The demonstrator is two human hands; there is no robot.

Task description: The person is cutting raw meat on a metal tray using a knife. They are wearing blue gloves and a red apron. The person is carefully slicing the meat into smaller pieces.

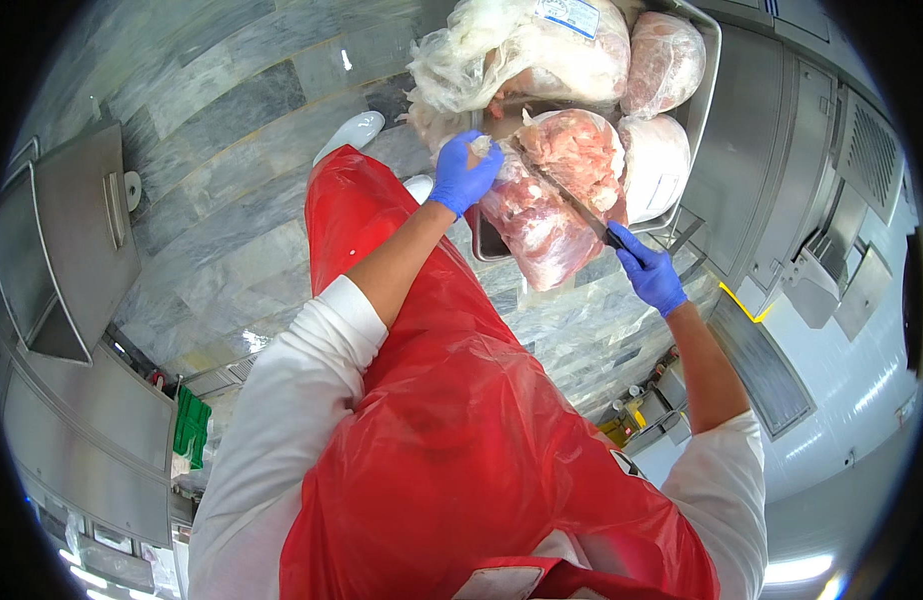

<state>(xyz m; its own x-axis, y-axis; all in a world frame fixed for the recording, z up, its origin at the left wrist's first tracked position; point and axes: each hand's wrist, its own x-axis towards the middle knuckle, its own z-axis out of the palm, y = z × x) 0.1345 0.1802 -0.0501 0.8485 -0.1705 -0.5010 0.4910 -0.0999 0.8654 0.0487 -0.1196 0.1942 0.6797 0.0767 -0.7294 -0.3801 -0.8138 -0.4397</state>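
My right hand (650, 272), in a blue glove, is wrapped round the black handle of a knife (580, 206). The knife's long blade lies slantwise across a large piece of raw pink meat (547, 235), along a deep cleft between its nearer part and a farther lump (580, 158). My left hand (467, 172), also gloved in blue, is closed at the meat's left side. A small pale bit shows between its fingers; whether fat or wrapping, I cannot tell. The meat hangs over the near edge of a metal tray (494, 243).
Clear plastic wrapping (462, 60) covers a big cut of meat at the tray's back. Two wrapped pieces, a pink one (665, 65) and a whitish one (654, 165), line its right side. Steel cabinets (747, 150) stand at right, a metal cart (67, 240) at left.
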